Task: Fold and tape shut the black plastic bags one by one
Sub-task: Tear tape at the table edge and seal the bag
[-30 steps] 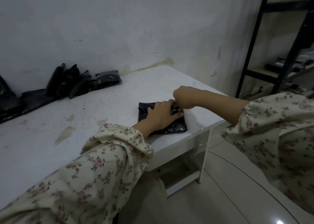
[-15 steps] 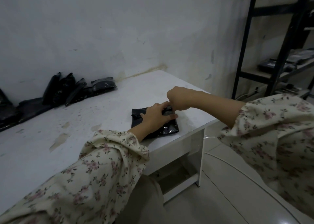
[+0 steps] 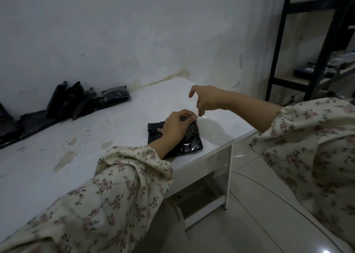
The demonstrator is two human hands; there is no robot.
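Over at the back left of the worktop (image 3: 57,156), by the wall (image 3: 134,31), other black bags (image 3: 84,102) lean in a row, well apart from our hands. Moving right, our left hand (image 3: 174,127) lies on top of the folded black bag (image 3: 192,143) and presses it down, with its fingertips at the bag's far end. The bag sits near the front right corner of the worktop, close to the edge. Its long side runs from the front edge toward the back wall. Our right hand (image 3: 205,101) hangs just above the bag's far end, fingers loose and apart, holding nothing we can see. The two hands are near each other but do not touch. We think the next job is to stick the fold shut, and the right hand is nearer for that. We have room toward the back wall, but the edge on the right is close, so the bag could slip off.
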